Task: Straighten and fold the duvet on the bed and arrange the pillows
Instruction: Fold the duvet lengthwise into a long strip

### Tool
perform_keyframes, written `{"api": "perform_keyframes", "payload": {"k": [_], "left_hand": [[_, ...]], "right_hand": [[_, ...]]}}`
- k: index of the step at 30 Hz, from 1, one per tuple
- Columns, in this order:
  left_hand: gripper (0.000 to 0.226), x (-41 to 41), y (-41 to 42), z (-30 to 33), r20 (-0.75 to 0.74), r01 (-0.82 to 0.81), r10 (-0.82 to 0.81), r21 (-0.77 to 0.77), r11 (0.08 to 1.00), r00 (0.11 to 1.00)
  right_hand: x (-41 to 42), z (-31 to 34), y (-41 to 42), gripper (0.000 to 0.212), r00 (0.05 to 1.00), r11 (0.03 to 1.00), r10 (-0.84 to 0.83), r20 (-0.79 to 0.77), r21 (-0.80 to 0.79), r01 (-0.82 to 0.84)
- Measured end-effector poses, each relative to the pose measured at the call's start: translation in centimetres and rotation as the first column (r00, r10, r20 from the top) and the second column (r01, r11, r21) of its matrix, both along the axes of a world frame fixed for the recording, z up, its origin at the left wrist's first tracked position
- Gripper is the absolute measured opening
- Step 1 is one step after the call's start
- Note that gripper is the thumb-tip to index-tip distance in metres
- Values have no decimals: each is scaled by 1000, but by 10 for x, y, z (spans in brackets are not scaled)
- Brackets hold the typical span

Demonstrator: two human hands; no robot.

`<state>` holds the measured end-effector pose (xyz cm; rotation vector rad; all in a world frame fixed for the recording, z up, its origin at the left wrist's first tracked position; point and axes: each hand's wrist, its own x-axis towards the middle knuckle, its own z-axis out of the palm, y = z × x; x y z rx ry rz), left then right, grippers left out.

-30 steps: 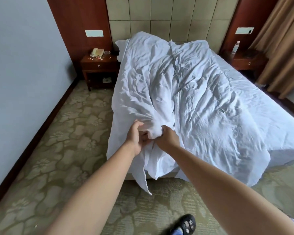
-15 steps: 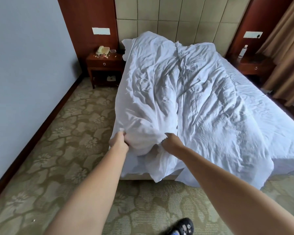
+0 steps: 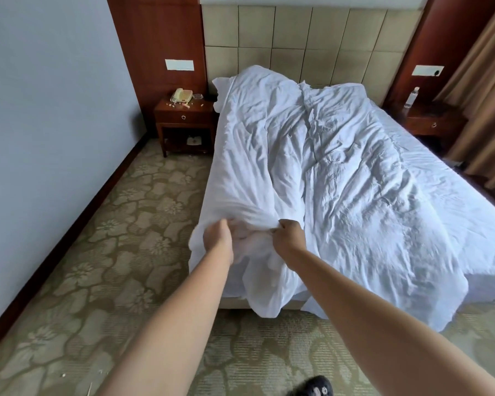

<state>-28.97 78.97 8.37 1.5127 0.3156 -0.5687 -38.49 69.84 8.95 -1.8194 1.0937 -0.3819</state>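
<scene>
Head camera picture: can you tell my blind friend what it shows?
Two bare hands, left hand and right hand, grip the foot end of a crumpled white duvet on a bed; a dark wooden nightstand holds a cream telephone.

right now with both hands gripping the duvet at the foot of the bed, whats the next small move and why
Probably draw the hands apart along the duvet's foot edge to spread it flat. The left hand and right hand grip bunched fabric close together near the bed's foot-left corner, and a long ridge runs up the middle toward the headboard, so the cover looks gathered rather than spread.
</scene>
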Motion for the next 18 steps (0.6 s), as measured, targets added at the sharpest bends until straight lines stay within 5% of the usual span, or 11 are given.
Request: {"api": "perform_keyframes", "payload": {"k": [3,5,7,13,15,18], "left_hand": [[60,-15,14,-17,-340,67,-93,-87,994,936],[49,-17,16,-17,-404,56,-157,-251,966,901],[37,-8,16,-14,-394,7,-111,-254,967,912],[47,17,-6,3,-191,11,-49,-194,981,980],[42,11,-18,27,-86,-28,16,-142,989,996],[39,1,-33,47,115,-45,38,53,998,993]], "right_hand": [[3,8,13,13,996,996,85,6,33,-85],[2,5,17,18,993,991,121,-5,51,-120],[-5,3,14,27,994,994,104,-46,50,-102],[-21,6,-3,20,940,969,199,-277,-85,-230],[-26,9,-6,24,942,960,208,-262,-129,-248],[-29,19,-14,24,986,984,159,-41,-72,-161]]}}
